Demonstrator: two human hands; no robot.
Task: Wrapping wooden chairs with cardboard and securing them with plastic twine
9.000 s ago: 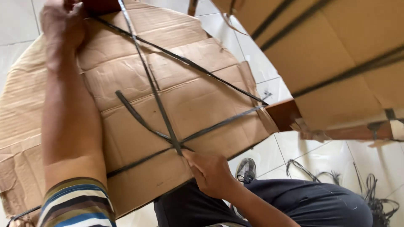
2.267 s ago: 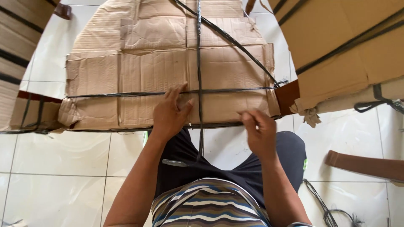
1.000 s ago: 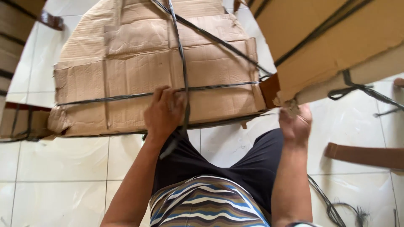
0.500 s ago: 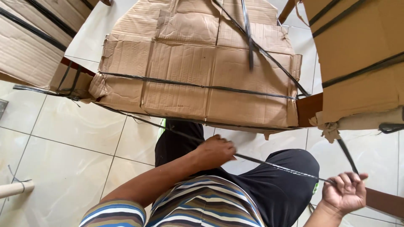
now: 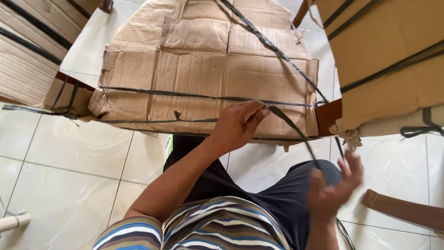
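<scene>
A cardboard-wrapped bundle (image 5: 194, 74) bound with black plastic straps leans in front of me over white floor tiles. My left hand (image 5: 237, 124) rests against its lower edge, fingers pinched on a loose black strap (image 5: 289, 126). That strap runs down and right to my right hand (image 5: 334, 187), which is blurred, fingers spread, with the strap passing by or through them. Whether the right hand grips it is unclear. My dark trousers and striped shirt fill the bottom of the view.
Another strapped cardboard package (image 5: 384, 60) stands at the upper right, and a third (image 5: 27, 51) at the upper left. A brown wooden piece (image 5: 407, 210) lies on the tiles at the right. Loose black strap ends (image 5: 344, 231) lie near my right leg.
My left hand rose from my lap to the bundle's lower edge, carrying the strap. My right hand moved up and left. The strap now slopes from the bundle to my right hand.
</scene>
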